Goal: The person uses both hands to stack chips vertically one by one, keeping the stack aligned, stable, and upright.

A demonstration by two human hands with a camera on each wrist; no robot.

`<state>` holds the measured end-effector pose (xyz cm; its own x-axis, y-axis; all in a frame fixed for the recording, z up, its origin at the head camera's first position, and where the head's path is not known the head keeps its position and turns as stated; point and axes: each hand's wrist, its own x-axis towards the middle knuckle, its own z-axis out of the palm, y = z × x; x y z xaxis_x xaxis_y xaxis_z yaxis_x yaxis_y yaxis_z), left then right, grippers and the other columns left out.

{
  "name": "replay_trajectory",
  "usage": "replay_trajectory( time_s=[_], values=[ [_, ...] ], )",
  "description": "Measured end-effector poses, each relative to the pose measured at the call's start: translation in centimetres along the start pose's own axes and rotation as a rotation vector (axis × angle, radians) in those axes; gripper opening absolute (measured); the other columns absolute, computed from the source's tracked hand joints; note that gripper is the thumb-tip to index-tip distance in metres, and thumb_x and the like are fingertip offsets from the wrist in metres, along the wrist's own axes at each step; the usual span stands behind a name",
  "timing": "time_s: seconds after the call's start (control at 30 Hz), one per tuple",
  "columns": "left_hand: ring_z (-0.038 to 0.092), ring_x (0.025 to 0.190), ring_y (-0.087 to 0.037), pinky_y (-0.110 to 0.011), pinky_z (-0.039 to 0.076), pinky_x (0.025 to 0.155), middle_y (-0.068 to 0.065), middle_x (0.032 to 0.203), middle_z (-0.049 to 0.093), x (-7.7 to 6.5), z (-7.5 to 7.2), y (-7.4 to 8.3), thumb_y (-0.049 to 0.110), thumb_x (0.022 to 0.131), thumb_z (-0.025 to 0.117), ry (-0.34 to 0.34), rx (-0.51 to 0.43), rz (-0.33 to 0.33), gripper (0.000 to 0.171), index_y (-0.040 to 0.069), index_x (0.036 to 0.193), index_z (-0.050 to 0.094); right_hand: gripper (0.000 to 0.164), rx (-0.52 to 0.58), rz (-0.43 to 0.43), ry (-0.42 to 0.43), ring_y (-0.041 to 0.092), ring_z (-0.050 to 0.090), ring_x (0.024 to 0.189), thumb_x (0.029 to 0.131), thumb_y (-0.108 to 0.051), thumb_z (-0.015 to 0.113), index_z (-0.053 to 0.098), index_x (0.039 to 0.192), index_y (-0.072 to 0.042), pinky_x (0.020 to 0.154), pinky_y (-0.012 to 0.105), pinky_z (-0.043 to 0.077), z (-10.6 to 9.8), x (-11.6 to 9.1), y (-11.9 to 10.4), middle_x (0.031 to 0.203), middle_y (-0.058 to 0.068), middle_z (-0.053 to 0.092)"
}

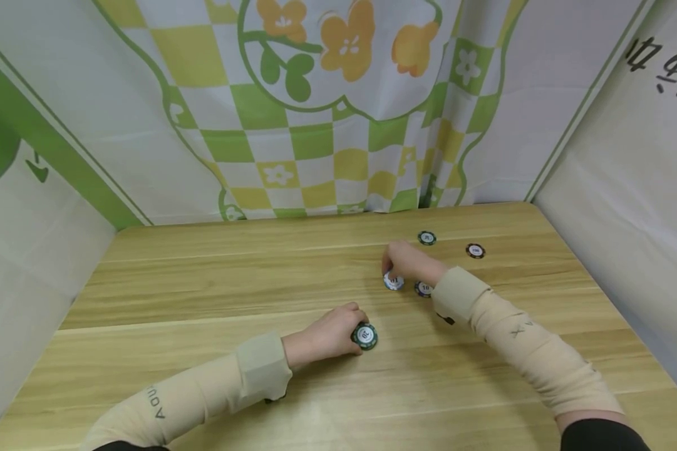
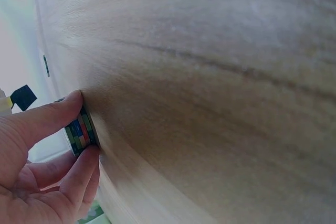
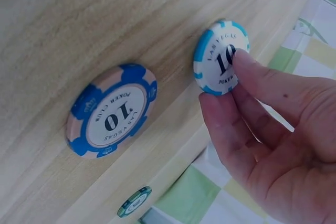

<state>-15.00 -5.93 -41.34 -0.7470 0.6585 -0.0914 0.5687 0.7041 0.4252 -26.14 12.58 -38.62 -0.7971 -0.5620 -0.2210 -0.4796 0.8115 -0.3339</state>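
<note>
My left hand (image 1: 328,333) grips a short stack of poker chips (image 1: 365,336) on the table, its top chip green and marked 20. In the left wrist view the stack's edge (image 2: 82,132) shows several layers in green, blue and red between thumb and fingers. Farther forward, my right hand (image 1: 410,262) pinches a light-blue and white poker chip (image 3: 218,59) marked 10, with the thumb over its face and fingertips at its rim. Beside that chip lies a dark-blue and pinkish chip (image 3: 116,114), also marked 10, partly behind the right cuff in the head view.
Toward the back right of the wooden table (image 1: 203,275) lie a green chip (image 1: 426,238) and a dark chip with a red-brown rim (image 1: 476,250) marked 100. A checked, flowered curtain (image 1: 315,156) hangs along the back edge, and white cloth walls (image 1: 614,156) stand at the sides.
</note>
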Motion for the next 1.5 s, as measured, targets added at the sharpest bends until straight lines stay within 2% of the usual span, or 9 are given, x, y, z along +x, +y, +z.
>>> replay_trajectory(
  time_s=[0.17,0.27,0.53,0.77,0.93,1.2,1.5],
  values=[
    [0.055,0.085,-0.016,-0.025,0.047,0.077,-0.005,0.093,0.055,0.0,-0.1,0.0,0.014,0.065,0.08,0.005,0.0,0.01,0.041,0.001,0.099,0.061,0.008,0.009,-0.024,-0.02,0.013,0.058,0.069,0.075,-0.001,0.07,0.071,0.075,-0.008,0.064,0.024,0.049,-0.2,-0.6,0.1,0.073,0.0,0.065],
    [0.055,0.084,-0.016,-0.025,0.047,0.077,-0.005,0.092,0.055,-0.1,-0.1,0.0,0.014,0.064,0.081,0.007,-0.001,0.011,0.041,0.001,0.098,0.062,0.008,0.036,0.001,-0.063,0.012,0.058,0.069,0.077,-0.001,0.068,0.071,0.076,-0.009,0.063,0.023,0.048,-0.2,-0.9,0.0,0.075,0.001,0.066],
    [0.055,0.083,-0.015,-0.025,0.047,0.077,-0.004,0.091,0.054,-0.1,-0.1,0.1,0.014,0.064,0.081,0.012,-0.003,0.011,0.04,0.002,0.097,0.062,0.007,0.211,0.027,-0.123,0.01,0.054,0.059,0.077,0.0,0.067,0.071,0.083,-0.003,0.052,0.02,0.045,0.1,-2.0,0.0,0.077,0.005,0.067],
    [0.054,0.082,-0.015,-0.025,0.046,0.075,-0.004,0.091,0.054,-0.2,0.0,0.0,0.013,0.064,0.081,0.014,-0.016,0.016,0.04,0.001,0.096,0.062,0.007,0.406,0.087,-0.166,0.011,0.056,0.055,0.079,0.003,0.064,0.069,0.084,0.003,0.055,0.029,0.052,0.5,-3.0,0.0,0.073,0.005,0.065],
    [0.054,0.081,-0.015,-0.024,0.046,0.075,-0.004,0.09,0.054,-0.1,0.0,-0.1,0.013,0.064,0.081,0.016,-0.021,0.024,0.039,0.002,0.096,0.062,0.01,0.546,0.138,-0.189,0.009,0.054,0.054,0.08,0.005,0.063,0.067,0.089,0.006,0.055,0.027,0.052,1.1,-3.5,-0.1,0.073,0.005,0.062],
    [0.054,0.081,-0.014,-0.024,0.046,0.075,-0.004,0.09,0.054,-0.2,0.0,-0.1,0.013,0.064,0.081,0.012,-0.03,0.022,0.04,0.001,0.097,0.062,0.013,0.615,0.134,-0.19,0.008,0.055,0.055,0.08,0.004,0.064,0.066,0.092,0.007,0.057,0.027,0.053,1.6,-4.2,-0.4,0.075,0.006,0.062],
    [0.053,0.082,-0.015,-0.025,0.046,0.076,-0.004,0.09,0.054,-0.2,-0.1,0.0,0.013,0.064,0.08,0.014,-0.035,0.015,0.038,0.002,0.096,0.062,0.017,0.758,0.205,-0.213,0.012,0.061,0.062,0.08,0.003,0.063,0.064,0.096,0.008,0.062,0.028,0.054,2.3,-5.2,-0.8,0.082,0.009,0.065]
  ],
)
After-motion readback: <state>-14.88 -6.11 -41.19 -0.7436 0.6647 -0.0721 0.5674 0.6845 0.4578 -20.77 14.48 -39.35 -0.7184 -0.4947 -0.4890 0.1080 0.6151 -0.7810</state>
